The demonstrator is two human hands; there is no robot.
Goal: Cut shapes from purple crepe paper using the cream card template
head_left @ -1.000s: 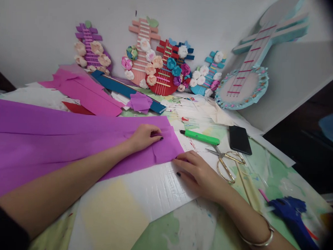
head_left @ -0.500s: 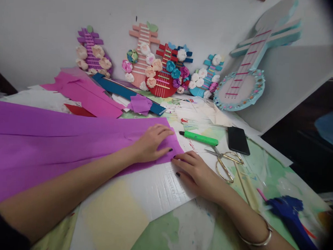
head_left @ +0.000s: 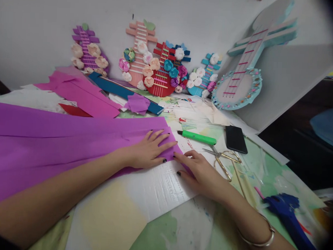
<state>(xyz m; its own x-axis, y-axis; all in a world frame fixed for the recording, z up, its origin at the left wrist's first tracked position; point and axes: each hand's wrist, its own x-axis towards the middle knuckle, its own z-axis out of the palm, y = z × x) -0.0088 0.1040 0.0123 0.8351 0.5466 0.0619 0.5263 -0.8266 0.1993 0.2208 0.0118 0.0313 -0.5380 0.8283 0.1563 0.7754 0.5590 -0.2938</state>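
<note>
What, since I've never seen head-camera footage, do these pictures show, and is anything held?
There's no machine: the left hand and right hand are a person's bare hands. One camera worn on the head, looking forward and down, took every picture. The left lies spread on purple paper; the right touches its edge; I can't tell whether it holds it. A white board sticks out beneath. Scissors, a phone, a green tool and a blue glue gun lie to the right, with decorated instruments behind.
</note>
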